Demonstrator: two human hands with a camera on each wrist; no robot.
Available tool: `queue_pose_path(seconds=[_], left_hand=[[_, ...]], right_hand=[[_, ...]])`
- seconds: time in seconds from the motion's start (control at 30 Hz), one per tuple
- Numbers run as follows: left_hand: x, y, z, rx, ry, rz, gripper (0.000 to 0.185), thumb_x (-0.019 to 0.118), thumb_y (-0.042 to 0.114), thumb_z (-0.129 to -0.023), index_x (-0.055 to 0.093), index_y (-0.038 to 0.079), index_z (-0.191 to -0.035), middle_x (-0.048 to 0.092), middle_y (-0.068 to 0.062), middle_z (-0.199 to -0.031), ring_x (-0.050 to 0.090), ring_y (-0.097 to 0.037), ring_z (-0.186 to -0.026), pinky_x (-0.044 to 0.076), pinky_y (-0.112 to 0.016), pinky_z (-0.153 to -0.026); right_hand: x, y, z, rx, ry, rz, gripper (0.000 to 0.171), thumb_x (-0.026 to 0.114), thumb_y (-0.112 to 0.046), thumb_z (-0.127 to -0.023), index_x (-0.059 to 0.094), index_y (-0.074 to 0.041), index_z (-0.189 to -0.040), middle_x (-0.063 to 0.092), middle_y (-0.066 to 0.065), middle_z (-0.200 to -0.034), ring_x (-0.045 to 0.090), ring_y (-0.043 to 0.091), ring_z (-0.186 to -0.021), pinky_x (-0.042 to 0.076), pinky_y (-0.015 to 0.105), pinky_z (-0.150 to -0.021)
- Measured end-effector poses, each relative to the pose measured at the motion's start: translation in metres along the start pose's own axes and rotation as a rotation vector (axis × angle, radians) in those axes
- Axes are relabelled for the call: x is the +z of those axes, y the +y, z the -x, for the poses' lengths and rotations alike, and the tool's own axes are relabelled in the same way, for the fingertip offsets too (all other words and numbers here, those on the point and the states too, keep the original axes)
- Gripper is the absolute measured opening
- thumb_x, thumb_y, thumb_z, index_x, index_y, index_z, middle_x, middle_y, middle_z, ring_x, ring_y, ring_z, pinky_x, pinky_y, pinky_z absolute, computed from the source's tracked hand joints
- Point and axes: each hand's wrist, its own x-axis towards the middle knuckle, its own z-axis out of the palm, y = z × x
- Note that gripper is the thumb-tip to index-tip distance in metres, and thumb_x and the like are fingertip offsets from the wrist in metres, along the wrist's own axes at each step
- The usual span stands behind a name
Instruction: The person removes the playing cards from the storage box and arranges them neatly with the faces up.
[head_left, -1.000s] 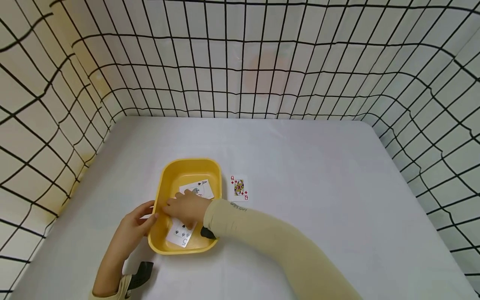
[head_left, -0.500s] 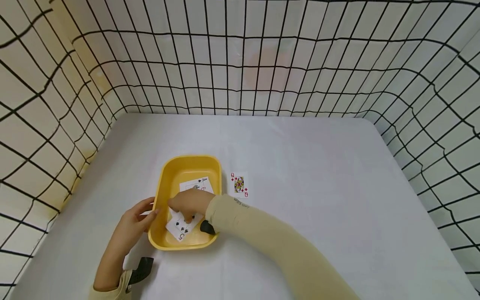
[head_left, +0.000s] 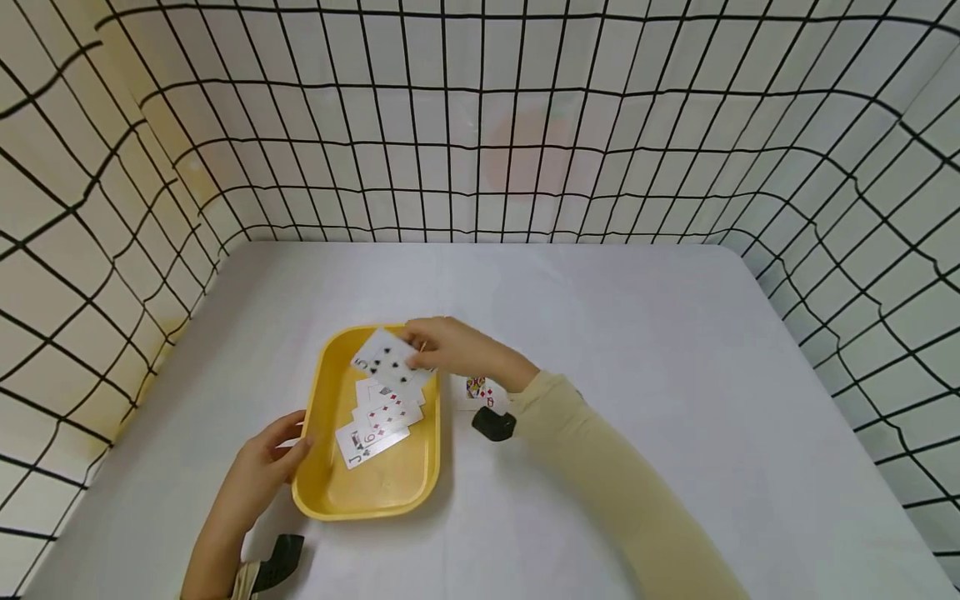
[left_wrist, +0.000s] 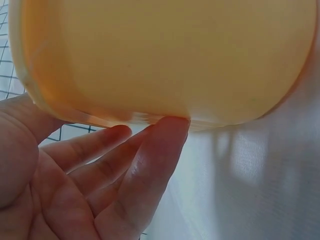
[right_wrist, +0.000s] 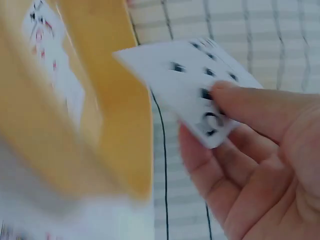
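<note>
From the head view, the right hand [head_left: 450, 346] is pinching a five of spades [head_left: 384, 358] by its right edge, thumb and fingers closed on it; the card is hanging face up over the far end of the yellow tray [head_left: 324, 492], lifted clear of the cards below; the tray is sitting on the white table [head_left: 637, 333], and inside it a loose fan of cards [head_left: 378, 414] is lying face up, a jack of spades nearest the person and a red pip card overlapping it; the left hand [head_left: 266, 467] is resting against the tray's near left wall, fingers fairly straight and touching the rim; a queen of diamonds [head_left: 480, 390] is lying face up on the table just right of the tray, partly covered by the right wrist; a checked curtain [head_left: 480, 125] is hanging round the table on three sides.

From the left wrist view, the left hand [left_wrist: 85, 185] is lying palm open, its fingertips [left_wrist: 167, 127] pressing the underside edge of the yellow tray [left_wrist: 165, 55]; nothing is being clasped.

From the right wrist view, the right hand [right_wrist: 260, 160] is gripping the five of spades [right_wrist: 192, 82] between thumb on top and fingers beneath; the card is tilting beside the yellow tray [right_wrist: 120, 110], whose wall is blurring.
</note>
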Motion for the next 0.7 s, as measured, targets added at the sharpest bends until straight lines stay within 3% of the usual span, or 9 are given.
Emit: queue_pose_path(seconds=[0.07,0.17,0.3,0.47,0.7], left_hand=[[0.001,0.0,0.0,-0.003,0.0,0.003,0.054,0.054,0.027,-0.09,0.036,0.002,-0.134,0.046,-0.026,-0.122,0.057,-0.034,-0.095,0.052,-0.03,-0.066],[0.002,0.0,0.002,-0.017,-0.003,0.005,0.054,0.054,0.028,-0.09,0.036,0.002,-0.134,0.045,-0.026,-0.122,0.057,-0.033,-0.095,0.052,-0.029,-0.067],[0.002,-0.001,0.004,-0.038,-0.002,0.001,0.054,0.054,0.025,-0.091,0.035,0.002,-0.135,0.044,-0.027,-0.123,0.056,-0.034,-0.096,0.052,-0.029,-0.067],[0.002,-0.001,0.004,-0.031,0.003,0.002,0.053,0.054,0.024,-0.091,0.035,0.001,-0.134,0.044,-0.027,-0.123,0.056,-0.035,-0.097,0.052,-0.029,-0.066],[0.001,0.0,0.0,0.0,0.002,0.01,0.053,0.054,0.025,-0.091,0.036,0.001,-0.134,0.046,-0.027,-0.121,0.057,-0.034,-0.094,0.053,-0.03,-0.065]], right_hand=[[-0.012,0.018,0.015,0.034,0.118,-0.12,0.02,0.06,-0.008,-0.086,0.054,-0.005,-0.105,0.062,0.003,-0.094,0.058,0.013,-0.084,0.049,0.026,-0.07],[-0.021,0.047,0.036,0.161,0.252,-0.267,0.033,0.06,-0.006,-0.086,0.046,-0.004,-0.115,0.06,0.008,-0.095,0.06,0.018,-0.082,0.05,0.029,-0.067],[-0.02,0.08,0.059,0.367,0.342,-0.365,0.056,0.06,-0.005,-0.084,0.03,-0.007,-0.132,0.057,0.012,-0.097,0.06,0.02,-0.078,0.05,0.03,-0.065],[-0.01,0.105,0.081,0.508,0.377,-0.369,0.071,0.06,0.001,-0.082,0.02,-0.008,-0.14,0.055,0.016,-0.098,0.06,0.021,-0.078,0.051,0.03,-0.065],[-0.004,0.118,0.095,0.589,0.372,-0.201,0.067,0.065,-0.002,-0.08,0.028,-0.003,-0.135,0.058,0.011,-0.094,0.054,0.017,-0.073,0.041,0.026,-0.064]])
